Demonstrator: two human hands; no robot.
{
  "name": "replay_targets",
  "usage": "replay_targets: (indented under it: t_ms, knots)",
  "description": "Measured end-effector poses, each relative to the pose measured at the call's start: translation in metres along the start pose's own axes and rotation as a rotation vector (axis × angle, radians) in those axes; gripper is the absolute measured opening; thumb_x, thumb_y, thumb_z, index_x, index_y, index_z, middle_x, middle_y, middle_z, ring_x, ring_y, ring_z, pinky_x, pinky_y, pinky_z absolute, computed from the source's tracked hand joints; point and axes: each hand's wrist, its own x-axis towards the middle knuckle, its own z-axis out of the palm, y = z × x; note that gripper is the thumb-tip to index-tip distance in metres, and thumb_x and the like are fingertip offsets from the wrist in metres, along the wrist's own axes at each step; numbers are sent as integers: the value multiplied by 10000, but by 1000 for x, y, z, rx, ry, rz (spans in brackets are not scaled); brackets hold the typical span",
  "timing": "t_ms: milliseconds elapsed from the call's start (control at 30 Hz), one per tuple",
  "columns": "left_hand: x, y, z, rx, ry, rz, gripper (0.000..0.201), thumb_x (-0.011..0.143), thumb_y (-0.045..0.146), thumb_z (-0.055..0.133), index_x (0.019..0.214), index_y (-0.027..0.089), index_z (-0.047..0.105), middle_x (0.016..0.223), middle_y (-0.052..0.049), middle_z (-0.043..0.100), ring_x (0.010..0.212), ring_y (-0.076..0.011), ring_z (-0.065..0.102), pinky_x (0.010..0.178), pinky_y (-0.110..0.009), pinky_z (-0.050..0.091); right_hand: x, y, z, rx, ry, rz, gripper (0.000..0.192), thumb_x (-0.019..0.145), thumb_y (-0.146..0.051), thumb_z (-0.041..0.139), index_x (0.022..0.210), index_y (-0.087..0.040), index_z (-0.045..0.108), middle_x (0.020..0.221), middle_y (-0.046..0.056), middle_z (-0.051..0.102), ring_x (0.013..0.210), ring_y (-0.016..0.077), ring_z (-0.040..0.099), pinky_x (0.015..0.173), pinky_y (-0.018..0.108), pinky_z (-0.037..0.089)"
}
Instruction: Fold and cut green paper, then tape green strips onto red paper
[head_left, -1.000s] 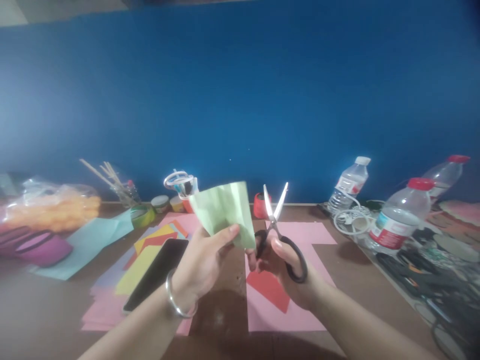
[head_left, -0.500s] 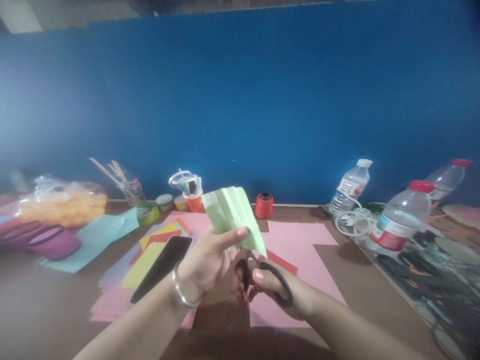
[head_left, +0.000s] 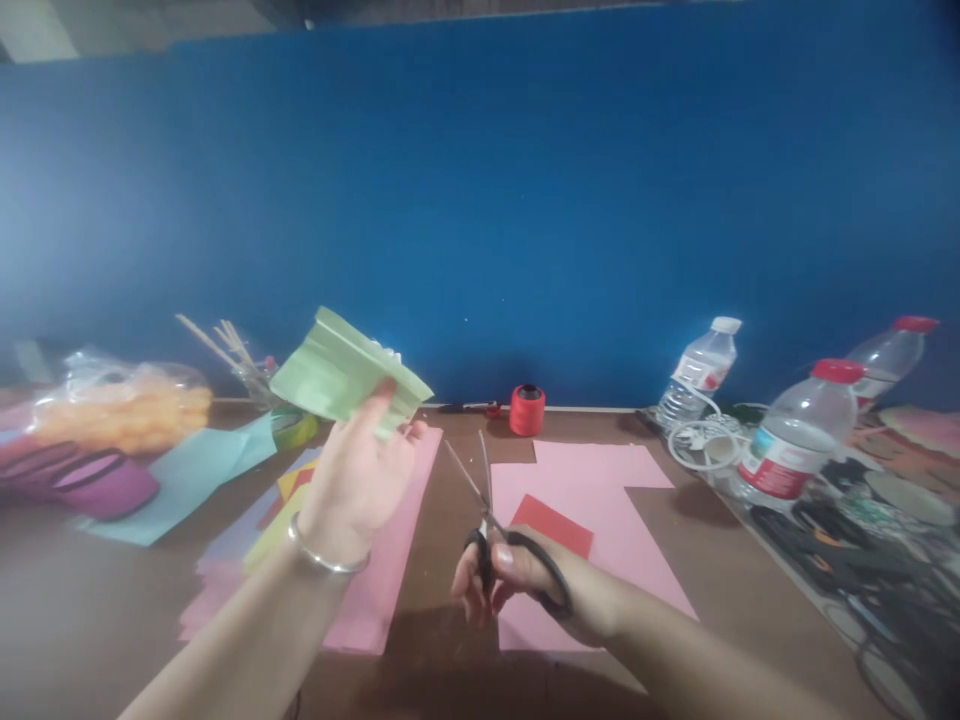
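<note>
My left hand (head_left: 358, 478) holds a folded, pleated light green paper (head_left: 341, 375) up above the table, left of centre, with a silver bangle on its wrist. My right hand (head_left: 525, 585) grips black-handled scissors (head_left: 495, 520) low over the table, blades slightly apart and pointing up and away. The scissors are apart from the green paper. Beneath the right hand lies a pink sheet (head_left: 600, 500) with a small red piece (head_left: 551, 522) on it.
A stack of coloured papers (head_left: 390, 560) lies under my left arm. A red thread spool (head_left: 527, 409) stands by the blue wall. Water bottles (head_left: 799, 430) and cables sit at the right; a jar of sticks (head_left: 240, 370), a bag (head_left: 112, 410) and teal paper sit at the left.
My left hand swung the green paper up and to the left, away from the scissors. My right hand lowered the scissors, and their blades came out from behind the paper.
</note>
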Motion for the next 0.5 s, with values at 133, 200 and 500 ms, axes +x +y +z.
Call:
replay_targets:
  t_ms: [133, 200, 500]
  knots:
    - [-4, -11, 2, -17, -25, -25, 189, 627, 180, 712, 801, 157, 643, 741, -14, 639, 588, -93, 567, 494, -188, 446, 4, 7, -3, 303, 259, 67, 562, 783, -639, 325, 865, -144, 579, 751, 45, 535, 627, 135, 502, 603, 261, 373]
    - [-8, -20, 3, 5, -47, -58, 207, 626, 182, 715, 813, 145, 634, 740, -19, 633, 574, -91, 568, 475, -185, 442, 4, 7, -4, 188, 385, 13, 489, 769, -612, 410, 834, -150, 555, 749, 44, 531, 638, 140, 493, 593, 257, 364]
    - [-22, -29, 7, 140, -88, -107, 292, 648, 210, 697, 929, 187, 622, 869, -7, 631, 628, -92, 575, 496, -202, 490, -4, 3, 3, -524, 461, 35, 266, 753, -436, 586, 725, -178, 525, 649, -11, 521, 612, 132, 452, 591, 243, 333]
